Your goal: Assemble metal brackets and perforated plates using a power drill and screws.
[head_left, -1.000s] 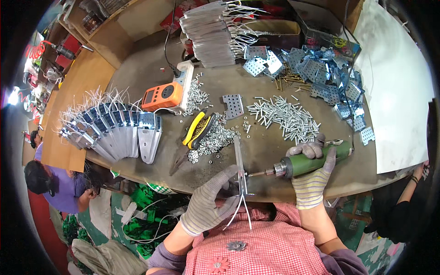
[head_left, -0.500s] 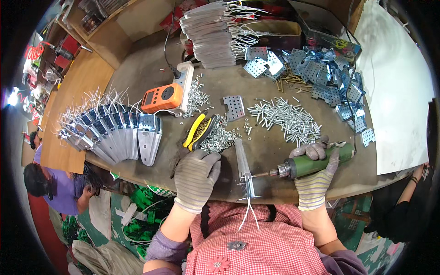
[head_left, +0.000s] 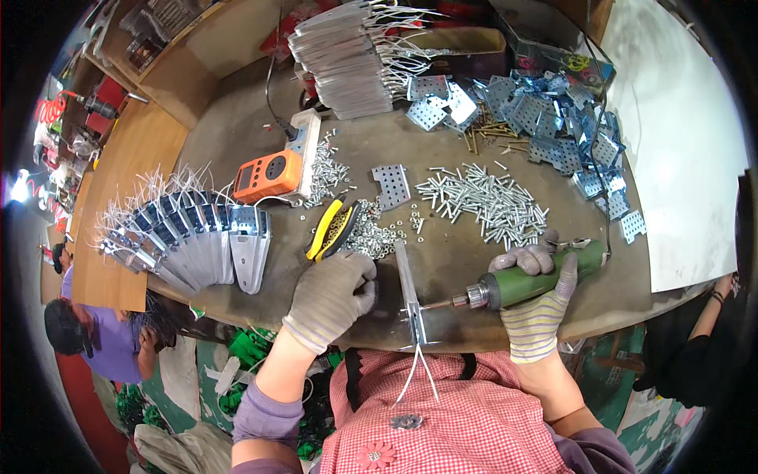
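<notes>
L hand [head_left: 330,296] by bench's [head_left: 584,310] near edge: fingertips curled outta sight, can't tell if anything's pinched. Pliers [head_left: 321,231]: tips mostly hidden behind it. R hand [head_left: 538,316]: palm hidden behind green driver [head_left: 525,284]; bit [head_left: 440,304] tip vs. bracket [head_left: 407,276], contact too small to call. Bench's far edge: pale stack [head_left: 339,67] cut off at top; dark bin [head_left: 462,41], contents unclear. Off bench's R edge, person in black [head_left: 695,359] partly lost in dark lens rim.

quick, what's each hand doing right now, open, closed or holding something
Left hand: curled beside the nuts; cannot tell if it holds any.
Right hand: closed around the green power screwdriver.
</notes>
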The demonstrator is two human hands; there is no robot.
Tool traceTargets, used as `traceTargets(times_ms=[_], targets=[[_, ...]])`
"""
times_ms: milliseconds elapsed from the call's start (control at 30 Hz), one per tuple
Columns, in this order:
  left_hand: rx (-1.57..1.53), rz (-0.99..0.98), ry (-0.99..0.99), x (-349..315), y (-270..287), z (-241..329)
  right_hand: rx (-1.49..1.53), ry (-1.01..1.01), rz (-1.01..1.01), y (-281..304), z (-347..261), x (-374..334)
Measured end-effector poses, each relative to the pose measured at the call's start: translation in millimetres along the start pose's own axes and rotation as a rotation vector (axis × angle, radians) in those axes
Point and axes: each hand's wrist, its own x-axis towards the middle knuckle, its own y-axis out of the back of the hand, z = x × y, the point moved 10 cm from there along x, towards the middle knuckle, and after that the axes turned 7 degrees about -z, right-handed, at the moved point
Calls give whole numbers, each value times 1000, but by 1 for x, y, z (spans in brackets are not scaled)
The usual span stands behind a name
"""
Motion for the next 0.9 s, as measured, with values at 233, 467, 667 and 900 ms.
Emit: traceTargets(times_ms=[233, 467, 667, 900], targets=[[-1041, 282, 99, -35, -19, 7, -2, -7, 7, 1, 2, 1], [-912, 480, -1, -44, -10, 11, 13, -5, 45, 3, 4, -1], [-874, 541, -17, -48, -7, 12, 29, -27, 30, 2, 7, 0], [-737, 558, -88, -44, -1, 22, 8, -25, 10, 2, 7, 1]])
